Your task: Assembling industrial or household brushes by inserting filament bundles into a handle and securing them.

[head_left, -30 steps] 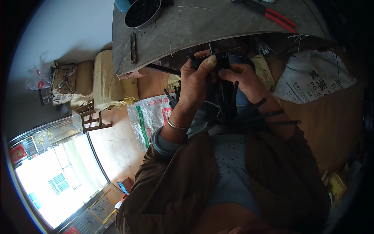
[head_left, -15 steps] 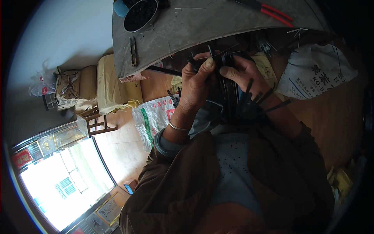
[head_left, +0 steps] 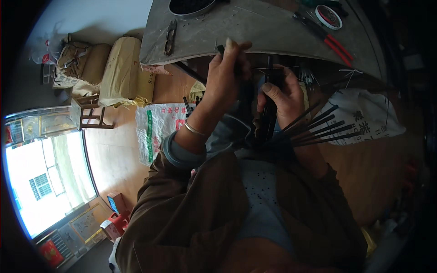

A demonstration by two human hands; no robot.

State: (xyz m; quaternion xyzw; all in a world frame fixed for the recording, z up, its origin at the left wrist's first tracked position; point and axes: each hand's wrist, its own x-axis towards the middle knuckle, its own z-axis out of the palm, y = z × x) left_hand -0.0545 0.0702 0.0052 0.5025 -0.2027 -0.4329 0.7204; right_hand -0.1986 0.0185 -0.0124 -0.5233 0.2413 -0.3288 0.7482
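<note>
My right hand (head_left: 284, 93) is closed round a bundle of slim black rods (head_left: 269, 111) that stands over my lap below the table edge. Several black rods (head_left: 325, 125) fan out from it to the right across my right forearm. A thin wire (head_left: 268, 69) crosses the bundle's upper end beside my fingers. To the left, my left hand (head_left: 225, 75) is raised near the table edge, fingers curled and thumb up. A short dark piece (head_left: 221, 49) shows at its fingers; its kind cannot be made out.
On the grey table (head_left: 246, 34) lie snips (head_left: 170, 38), red-handled pliers (head_left: 334, 45), a bowl (head_left: 193, 14) of black bits and a small white dish (head_left: 328, 27). White sacks (head_left: 364, 120) lie right and left on the floor. A wooden stool (head_left: 93, 113) and wrapped packages (head_left: 120, 68) stand left.
My hands were close together at the bundle's top; my left hand has moved up and away from it. The rods now fan out further right. The view has shifted.
</note>
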